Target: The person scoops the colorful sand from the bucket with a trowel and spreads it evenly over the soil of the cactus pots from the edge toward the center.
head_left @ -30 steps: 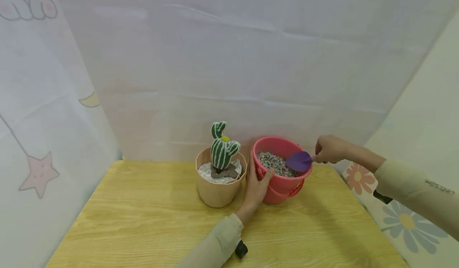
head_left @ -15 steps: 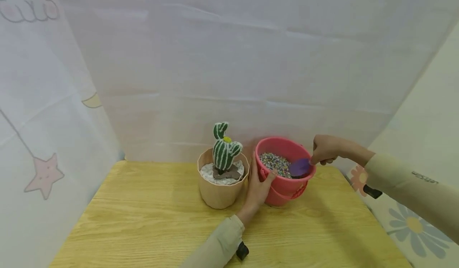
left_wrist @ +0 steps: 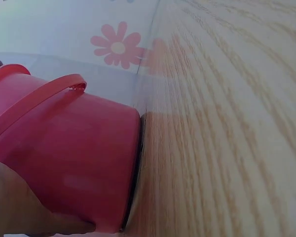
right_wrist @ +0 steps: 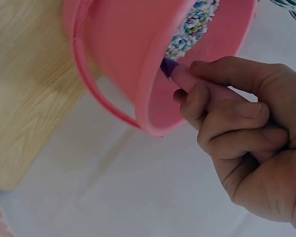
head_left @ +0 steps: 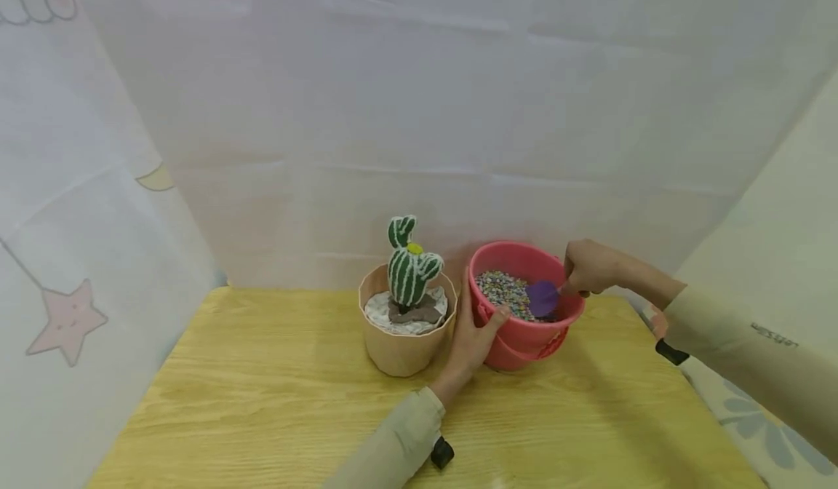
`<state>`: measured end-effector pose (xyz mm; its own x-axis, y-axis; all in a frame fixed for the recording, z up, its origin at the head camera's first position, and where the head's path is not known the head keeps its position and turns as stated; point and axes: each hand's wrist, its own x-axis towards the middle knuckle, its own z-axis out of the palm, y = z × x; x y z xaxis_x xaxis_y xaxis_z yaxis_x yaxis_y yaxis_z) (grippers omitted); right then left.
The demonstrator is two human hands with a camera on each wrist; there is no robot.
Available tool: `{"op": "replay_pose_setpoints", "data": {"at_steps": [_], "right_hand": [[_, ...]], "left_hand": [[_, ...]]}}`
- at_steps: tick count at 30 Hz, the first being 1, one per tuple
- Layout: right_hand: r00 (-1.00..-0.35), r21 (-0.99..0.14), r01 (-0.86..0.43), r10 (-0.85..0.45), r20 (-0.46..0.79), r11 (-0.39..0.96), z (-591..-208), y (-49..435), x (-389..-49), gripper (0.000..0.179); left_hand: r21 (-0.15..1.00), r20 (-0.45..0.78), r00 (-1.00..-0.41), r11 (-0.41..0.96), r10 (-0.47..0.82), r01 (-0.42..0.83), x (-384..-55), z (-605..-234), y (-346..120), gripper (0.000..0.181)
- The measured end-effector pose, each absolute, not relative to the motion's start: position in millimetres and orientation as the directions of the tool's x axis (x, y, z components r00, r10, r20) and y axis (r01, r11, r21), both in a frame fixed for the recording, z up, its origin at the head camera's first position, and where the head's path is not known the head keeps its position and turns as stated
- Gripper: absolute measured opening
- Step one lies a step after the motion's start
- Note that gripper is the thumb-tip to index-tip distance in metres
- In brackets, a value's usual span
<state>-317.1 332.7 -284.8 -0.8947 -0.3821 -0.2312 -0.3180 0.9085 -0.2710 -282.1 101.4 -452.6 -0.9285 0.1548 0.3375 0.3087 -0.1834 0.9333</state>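
Note:
A pink bucket with small multicoloured pebbles inside stands on the table, its handle hanging down at the front. My left hand holds the bucket from its left side, thumb at the front and fingers along the wall. Over the right rim, my right hand grips a toy shovel by its pink handle. The shovel's purple blade is inside the bucket, at the pebbles; its tip is hard to make out. In the right wrist view, my fingers are curled round the handle.
Just left of the bucket stands a beige pot with a green-and-white knitted cactus on a brown base among white filling. Behind the wooden table hangs a pale cloth wall. Printed cloth also borders both sides.
My right hand has moved left and slightly down over the bucket's rim, bringing the shovel blade further into the bucket. My left hand keeps its hold on the bucket. The head view has shifted slightly.

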Motion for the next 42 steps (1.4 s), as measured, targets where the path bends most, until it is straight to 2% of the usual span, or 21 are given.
{"op": "replay_pose_setpoints", "data": {"at_steps": [4, 8, 11, 16, 22, 32, 39, 42], "right_hand": [[-0.907, -0.271, -0.336, -0.387, -0.167, 0.902, -306.6, 324.1, -325.9, 0.031], [-0.929, -0.294, -0.296, -0.345, -0.131, 0.909, -334.3, 316.8, -337.3, 0.024], [-0.938, -0.3, -0.286, -0.33, -0.109, 0.91, -348.1, 316.9, -340.1, 0.024], [-0.902, -0.332, -0.399, -0.431, -0.025, 0.855, -362.1, 320.2, -338.3, 0.033], [-0.869, -0.409, -0.465, -0.494, 0.039, 0.785, -367.0, 324.0, -334.2, 0.026], [-0.842, -0.422, -0.508, -0.536, 0.058, 0.751, -362.3, 327.9, -328.6, 0.037], [-0.849, -0.503, -0.443, -0.527, -0.031, 0.742, -358.3, 338.9, -333.3, 0.02], [-0.854, -0.547, -0.389, -0.513, -0.086, 0.741, -355.5, 342.6, -331.9, 0.02]], "left_hand": [[0.939, 0.318, -0.936, -0.189, 0.153, 0.289, -284.0, -461.0, 104.8, 0.092], [0.946, 0.295, -0.946, -0.182, 0.136, 0.269, -296.9, -479.7, 110.1, 0.094], [0.955, 0.273, -0.954, -0.156, 0.126, 0.253, -303.2, -486.0, 109.1, 0.094], [0.958, 0.265, -0.957, -0.141, 0.119, 0.248, -310.5, -489.1, 105.2, 0.094], [0.953, 0.277, -0.954, -0.156, 0.114, 0.259, -315.3, -492.4, 108.7, 0.093], [0.939, 0.314, -0.943, -0.182, 0.11, 0.291, -318.2, -491.2, 113.2, 0.093], [0.938, 0.316, -0.941, -0.187, 0.117, 0.292, -318.2, -493.4, 113.5, 0.094], [0.937, 0.319, -0.94, -0.187, 0.119, 0.294, -318.6, -495.1, 113.2, 0.095]]}}
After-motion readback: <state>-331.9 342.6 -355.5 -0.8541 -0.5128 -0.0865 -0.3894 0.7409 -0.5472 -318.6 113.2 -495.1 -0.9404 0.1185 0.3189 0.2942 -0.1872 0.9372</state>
